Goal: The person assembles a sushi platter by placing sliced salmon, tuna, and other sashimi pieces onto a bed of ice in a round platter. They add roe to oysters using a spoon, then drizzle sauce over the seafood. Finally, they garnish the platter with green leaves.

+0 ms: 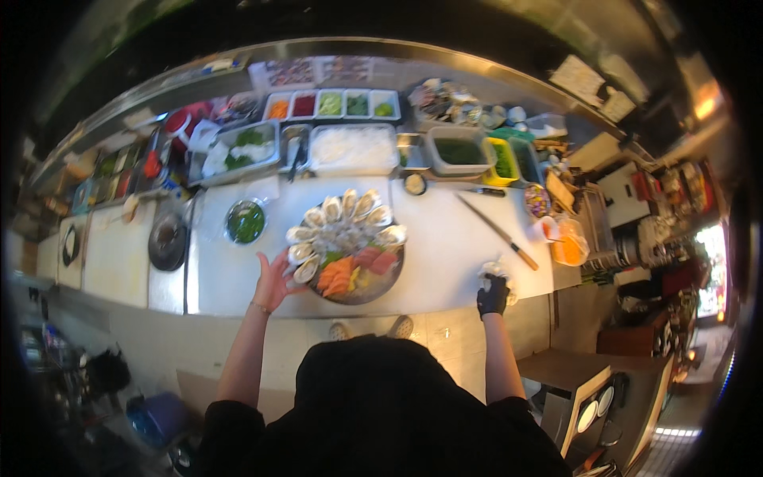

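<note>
A round dark platter [359, 296] on the white worktop bears oysters on the half shell [332, 209] around its far and left rim. Salmon slices [337, 275] and darker red fish slices [375, 259] lie in its near part. Beside the platter's left edge, my bare left hand [275, 281] is open, thumb and fingers spread, its fingertips close to the nearest oyster; whether they touch the rim I cannot tell. My right hand [493, 296], in a black glove, is closed on a crumpled white cloth [499, 275] at the worktop's near right.
A long knife [499, 232] lies right of the platter, with a smaller dark-handled knife [486, 191] beyond it. Left stands a bowl of chopped greens [245, 221]. Along the back are a white tub [354, 151], a greens container [459, 151] and several garnish trays [331, 104].
</note>
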A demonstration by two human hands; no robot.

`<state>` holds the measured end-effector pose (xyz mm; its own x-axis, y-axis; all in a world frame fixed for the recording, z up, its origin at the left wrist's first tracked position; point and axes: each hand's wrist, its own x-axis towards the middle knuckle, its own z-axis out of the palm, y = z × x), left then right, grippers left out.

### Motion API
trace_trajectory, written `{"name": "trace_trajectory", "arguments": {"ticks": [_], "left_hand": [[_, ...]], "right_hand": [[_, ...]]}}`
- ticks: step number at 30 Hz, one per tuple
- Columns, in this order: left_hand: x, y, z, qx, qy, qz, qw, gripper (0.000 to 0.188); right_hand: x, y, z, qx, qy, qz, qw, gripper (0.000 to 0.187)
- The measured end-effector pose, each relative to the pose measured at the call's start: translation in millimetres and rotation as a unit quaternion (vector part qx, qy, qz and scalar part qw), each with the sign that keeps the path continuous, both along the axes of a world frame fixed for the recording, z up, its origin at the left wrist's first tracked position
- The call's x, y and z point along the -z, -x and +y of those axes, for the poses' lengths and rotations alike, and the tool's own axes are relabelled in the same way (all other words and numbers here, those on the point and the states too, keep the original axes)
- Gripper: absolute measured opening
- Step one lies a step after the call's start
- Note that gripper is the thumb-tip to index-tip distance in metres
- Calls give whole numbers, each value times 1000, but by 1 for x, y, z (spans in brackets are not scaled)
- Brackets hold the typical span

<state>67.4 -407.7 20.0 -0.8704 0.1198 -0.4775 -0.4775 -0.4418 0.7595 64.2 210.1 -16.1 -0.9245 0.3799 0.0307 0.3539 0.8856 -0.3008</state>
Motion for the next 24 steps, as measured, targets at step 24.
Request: {"name": "trace_trajectory", "arguments": {"ticks": [24], "left_hand": [[2, 33, 154, 78, 4, -17, 997, 109]], "right_hand": [[-8, 20, 121, -109, 151, 85, 979, 23]]}}
